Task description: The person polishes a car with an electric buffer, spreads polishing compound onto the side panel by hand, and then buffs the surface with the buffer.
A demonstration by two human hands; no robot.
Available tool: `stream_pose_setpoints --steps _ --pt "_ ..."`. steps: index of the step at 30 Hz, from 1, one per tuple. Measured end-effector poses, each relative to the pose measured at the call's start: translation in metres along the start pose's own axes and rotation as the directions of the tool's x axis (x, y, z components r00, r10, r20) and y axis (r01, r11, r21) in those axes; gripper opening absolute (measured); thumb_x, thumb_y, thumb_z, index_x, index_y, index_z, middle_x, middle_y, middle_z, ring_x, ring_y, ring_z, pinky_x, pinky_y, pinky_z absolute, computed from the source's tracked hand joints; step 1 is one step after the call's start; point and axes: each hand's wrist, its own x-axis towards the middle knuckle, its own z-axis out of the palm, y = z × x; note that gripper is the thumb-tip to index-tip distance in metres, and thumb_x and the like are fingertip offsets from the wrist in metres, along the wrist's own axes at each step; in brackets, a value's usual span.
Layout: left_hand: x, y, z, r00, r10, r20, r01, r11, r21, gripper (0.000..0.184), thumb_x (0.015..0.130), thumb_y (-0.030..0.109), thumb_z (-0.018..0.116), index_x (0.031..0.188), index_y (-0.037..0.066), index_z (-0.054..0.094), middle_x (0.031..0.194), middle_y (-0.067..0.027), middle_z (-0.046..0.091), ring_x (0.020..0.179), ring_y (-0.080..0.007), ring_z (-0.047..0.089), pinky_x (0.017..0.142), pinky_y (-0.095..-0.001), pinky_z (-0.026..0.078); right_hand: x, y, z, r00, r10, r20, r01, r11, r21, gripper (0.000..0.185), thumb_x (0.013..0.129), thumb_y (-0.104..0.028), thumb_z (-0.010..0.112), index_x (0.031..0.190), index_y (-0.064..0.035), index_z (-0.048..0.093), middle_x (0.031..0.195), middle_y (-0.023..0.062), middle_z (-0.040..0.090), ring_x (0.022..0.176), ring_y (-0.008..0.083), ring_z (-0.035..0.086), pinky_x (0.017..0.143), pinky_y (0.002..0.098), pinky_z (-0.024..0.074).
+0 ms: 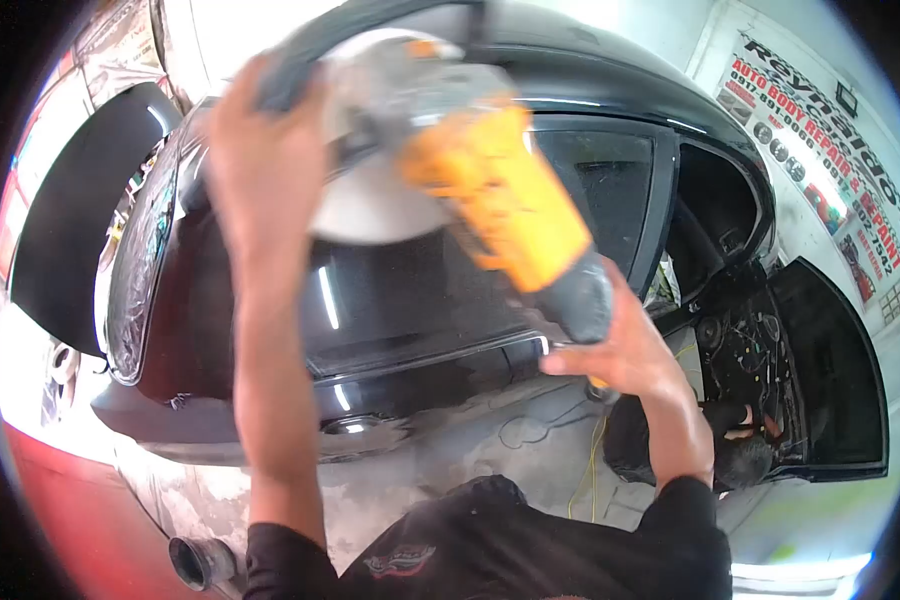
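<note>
An orange and grey power polisher (510, 190) is held up in front of a black car (410, 290), blurred by motion. Its round white pad (380, 205) shows at the upper left end, over the car's side. My left hand (275, 130) is wrapped round the dark front handle near the pad. At the other end, my right hand (620, 340) grips the dark rear part of the polisher, with the thumb along its underside. Whether the pad touches the car cannot be made out.
At the right, a car door (830, 370) stands open with wiring exposed, and a co-worker (735, 455) is low beside it. A yellow cord (592, 465) hangs near my right arm. A bucket-like container (200, 562) lies at the lower left. A printed banner (820, 150) hangs on the wall.
</note>
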Motion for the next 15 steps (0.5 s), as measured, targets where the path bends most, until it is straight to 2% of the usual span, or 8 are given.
stream_pose_setpoints --steps 1,2,3,4,6,7,10,15 --pt "-0.007 0.021 0.026 0.988 -0.121 0.093 0.12 0.993 0.023 0.036 0.086 0.015 0.071 0.117 -0.003 0.068 0.078 -0.0111 0.073 0.067 -0.0172 0.065 0.066 -0.0332 0.053 -0.011 0.015 -0.011 0.997 0.028 -0.067 -0.024 0.998 0.063 0.104 0.065 -0.016 0.093 0.146 0.0021 0.031 0.135 0.0139 0.055 0.127 0.0241 0.052 0.11 0.0373 0.0378" --pt "-0.01 0.02 0.056 0.993 0.025 0.115 -0.024 1.0 -0.008 0.035 0.081 0.015 0.071 0.11 -0.004 0.068 0.075 -0.0163 0.071 0.067 -0.0214 0.068 0.067 -0.0355 0.053 -0.022 0.027 -0.023 0.99 0.034 -0.136 -0.025 0.997 0.067 0.1 0.064 -0.012 0.092 0.145 0.0011 0.034 0.133 0.0124 0.056 0.125 0.0234 0.053 0.108 0.0372 0.0393" --pt "-0.014 0.016 0.086 0.973 0.151 0.172 -0.139 0.987 -0.079 0.034 0.086 0.023 0.075 0.113 0.002 0.069 0.063 -0.0064 0.066 0.053 -0.0107 0.056 0.052 -0.0303 0.048 -0.032 0.038 -0.033 0.981 0.042 -0.19 -0.029 0.997 0.069 0.097 0.063 -0.009 0.092 0.143 0.0001 0.038 0.13 0.0109 0.057 0.123 0.0226 0.054 0.107 0.0371 0.0407" --pt "-0.016 0.019 0.117 0.945 0.23 0.233 -0.217 0.973 -0.083 0.037 0.083 0.023 0.076 0.111 0.0 0.069 0.067 -0.0097 0.069 0.056 -0.015 0.062 0.056 -0.033 0.051 -0.045 0.052 -0.043 0.96 0.096 -0.264 -0.06 0.988 0.143 0.094 0.062 -0.004 0.089 0.142 -0.0006 0.04 0.127 0.0103 0.059 0.118 0.0216 0.057 0.103 0.036 0.0438" --pt "-0.029 0.031 0.163 0.902 0.379 0.206 -0.345 0.92 -0.185 0.029 0.08 0.019 0.075 0.1 -0.001 0.068 0.072 -0.0198 0.068 0.071 -0.0371 0.07 0.068 -0.0446 0.055 -0.062 0.067 -0.055 0.905 0.21 -0.37 -0.115 0.958 0.261 0.09 0.061 0.005 0.084 0.14 -0.0015 0.042 0.121 0.0086 0.061 0.108 0.0186 0.06 0.095 0.033 0.0486" --pt "-0.035 0.037 0.179 0.906 0.318 0.28 -0.252 0.935 -0.248 0.025 0.078 0.014 0.074 0.096 -0.001 0.068 0.075 -0.0221 0.068 0.075 -0.0416 0.069 0.072 -0.0467 0.055 -0.066 0.07 -0.061 0.871 0.271 -0.409 -0.152 0.941 0.301 0.089 0.06 0.008 0.081 0.14 -0.0018 0.043 0.118 0.0076 0.061 0.103 0.0165 0.061 0.09 0.0312 0.0502" --pt "-0.05 0.04 0.191 0.918 0.288 0.271 -0.18 0.915 -0.362 0.016 0.075 0.006 0.071 0.088 -0.002 0.065 0.073 -0.0232 0.067 0.071 -0.0392 0.069 0.066 -0.044 0.054 -0.08 0.088 -0.075 0.853 0.22 -0.474 -0.116 0.964 0.239 0.085 0.062 0.01 0.075 0.139 -0.0008 0.043 0.115 0.0052 0.06 0.097 0.0142 0.059 0.084 0.0269 0.0495" --pt "-0.059 0.033 0.138 0.961 0.268 0.067 -0.224 0.898 -0.38 0.012 0.074 -0.002 0.069 0.083 -0.003 0.062 0.069 -0.0227 0.064 0.065 -0.0359 0.068 0.061 -0.0401 0.052 -0.083 0.055 -0.083 0.92 0.077 -0.385 -0.077 0.997 0.015 0.097 0.06 -0.01 0.087 0.143 0.0021 0.038 0.125 0.0087 0.056 0.111 0.0188 0.056 0.1 0.033 0.0424"
